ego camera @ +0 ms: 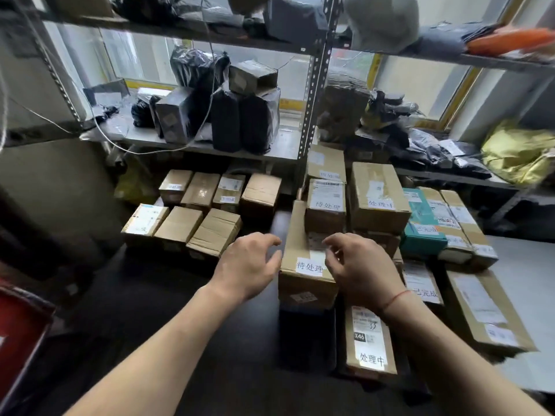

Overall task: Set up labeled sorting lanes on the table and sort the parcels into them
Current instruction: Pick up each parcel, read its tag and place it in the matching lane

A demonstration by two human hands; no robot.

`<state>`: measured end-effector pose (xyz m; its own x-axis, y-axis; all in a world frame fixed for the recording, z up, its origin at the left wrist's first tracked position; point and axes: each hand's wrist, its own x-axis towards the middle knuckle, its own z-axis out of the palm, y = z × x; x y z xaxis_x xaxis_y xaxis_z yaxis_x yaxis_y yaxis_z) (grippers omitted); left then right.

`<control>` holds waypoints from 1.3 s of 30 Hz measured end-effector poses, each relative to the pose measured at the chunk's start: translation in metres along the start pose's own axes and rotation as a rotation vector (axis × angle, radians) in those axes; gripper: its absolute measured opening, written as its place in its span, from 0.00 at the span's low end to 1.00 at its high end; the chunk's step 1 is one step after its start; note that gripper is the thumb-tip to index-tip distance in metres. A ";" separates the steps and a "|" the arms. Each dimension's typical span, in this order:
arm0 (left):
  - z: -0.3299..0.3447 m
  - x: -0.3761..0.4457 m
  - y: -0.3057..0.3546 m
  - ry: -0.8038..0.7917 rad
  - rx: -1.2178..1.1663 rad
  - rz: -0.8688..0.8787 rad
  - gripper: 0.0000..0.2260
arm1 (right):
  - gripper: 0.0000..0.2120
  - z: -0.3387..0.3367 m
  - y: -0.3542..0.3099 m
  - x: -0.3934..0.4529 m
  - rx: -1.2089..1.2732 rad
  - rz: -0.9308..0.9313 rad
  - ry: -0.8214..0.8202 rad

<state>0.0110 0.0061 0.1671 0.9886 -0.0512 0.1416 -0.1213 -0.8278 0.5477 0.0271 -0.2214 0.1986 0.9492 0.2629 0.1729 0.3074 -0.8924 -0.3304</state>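
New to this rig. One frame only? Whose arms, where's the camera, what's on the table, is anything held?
Yes, one picture, from a wide-angle camera worn on a person's head, looking forward and down. No robot: the two bare arms are the wearer's. The left hand and right hand hover with fingers loosely curled on either side of a cardboard box bearing a handwritten label; neither plainly grips it. The dark table holds many cardboard parcels, some with similar labels, plus a teal box. Metal shelving behind carries black-wrapped packages.
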 end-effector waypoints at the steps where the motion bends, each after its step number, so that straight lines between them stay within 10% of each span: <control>1: -0.005 0.001 -0.012 -0.006 0.000 -0.005 0.16 | 0.11 0.005 -0.013 0.003 0.001 -0.005 -0.008; 22: -0.027 0.062 -0.238 -0.157 0.030 -0.387 0.25 | 0.17 0.170 -0.156 0.140 0.085 0.018 -0.322; 39: 0.041 0.151 -0.342 -0.386 0.297 -0.192 0.34 | 0.34 0.318 -0.170 0.226 0.242 0.458 -0.524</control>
<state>0.2050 0.2582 -0.0324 0.9584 -0.0387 -0.2828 0.0403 -0.9625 0.2682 0.2111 0.1066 -0.0013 0.8752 0.0784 -0.4773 -0.1783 -0.8649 -0.4692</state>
